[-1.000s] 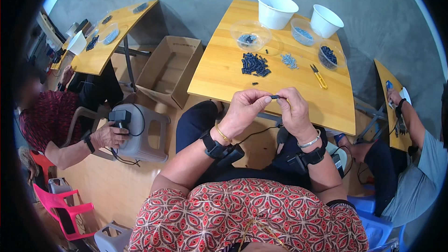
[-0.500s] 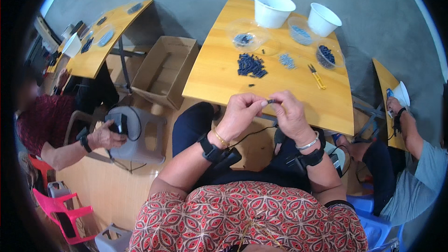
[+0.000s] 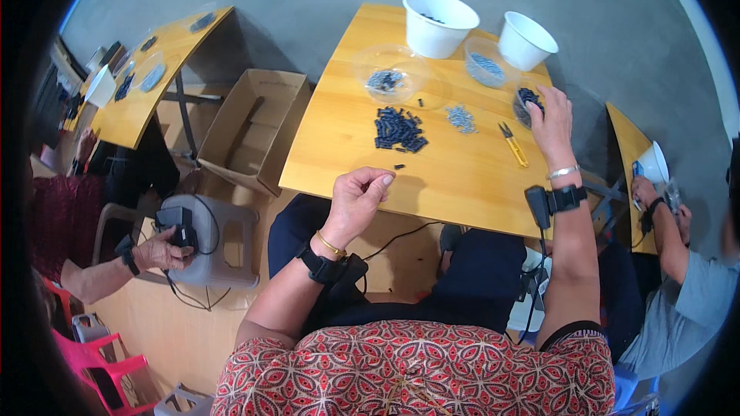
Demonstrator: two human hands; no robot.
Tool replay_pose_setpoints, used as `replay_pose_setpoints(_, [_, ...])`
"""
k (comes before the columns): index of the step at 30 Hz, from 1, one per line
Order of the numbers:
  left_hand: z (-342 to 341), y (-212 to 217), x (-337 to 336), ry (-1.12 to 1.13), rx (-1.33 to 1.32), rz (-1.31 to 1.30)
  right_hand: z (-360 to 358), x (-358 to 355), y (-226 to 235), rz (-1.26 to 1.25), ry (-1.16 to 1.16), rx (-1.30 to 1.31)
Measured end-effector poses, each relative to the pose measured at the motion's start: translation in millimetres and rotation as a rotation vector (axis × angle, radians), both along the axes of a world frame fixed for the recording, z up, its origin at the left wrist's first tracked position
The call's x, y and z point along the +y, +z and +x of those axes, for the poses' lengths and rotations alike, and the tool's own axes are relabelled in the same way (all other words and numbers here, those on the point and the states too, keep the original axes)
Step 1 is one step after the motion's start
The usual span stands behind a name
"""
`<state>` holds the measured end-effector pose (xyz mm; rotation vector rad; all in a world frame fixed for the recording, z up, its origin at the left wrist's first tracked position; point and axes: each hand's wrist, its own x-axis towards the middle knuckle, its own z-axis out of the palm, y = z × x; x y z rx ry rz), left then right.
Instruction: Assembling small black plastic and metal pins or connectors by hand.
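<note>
My left hand (image 3: 356,199) hovers at the table's near edge, thumb and fingers pinched together; anything between them is too small to make out. My right hand (image 3: 553,132) reaches to the clear bowl of dark pieces (image 3: 526,105) on the right, its thumb and fingers apart at the rim. A heap of small dark cylindrical pieces (image 3: 398,130) lies mid-table. To its right is a little pile of small grey-blue pieces (image 3: 461,119). Yellow-handled thread snips (image 3: 512,146) rest near my right hand. One loose dark piece (image 3: 399,166) lies close to my left fingertips.
Two white tubs (image 3: 441,31) (image 3: 527,41) stand at the back. Near them are a clear bowl of grey-blue pieces (image 3: 486,68) and a clear tray with mixed pieces (image 3: 385,81). An open cardboard box (image 3: 254,127) stands left of the table. Other people sit at tables on both sides.
My hands, together on a small dark piece before, have parted. The right one has moved forward and right to the bowl; the left has shifted slightly left and stays pinched.
</note>
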<state>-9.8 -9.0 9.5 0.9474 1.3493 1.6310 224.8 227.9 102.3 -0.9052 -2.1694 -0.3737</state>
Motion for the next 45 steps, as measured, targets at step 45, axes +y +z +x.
replay_pose_setpoints(45, [-18,0,33,-0.319,-0.432,-0.154,-96,-71,-67,-0.494,0.579,-0.27])
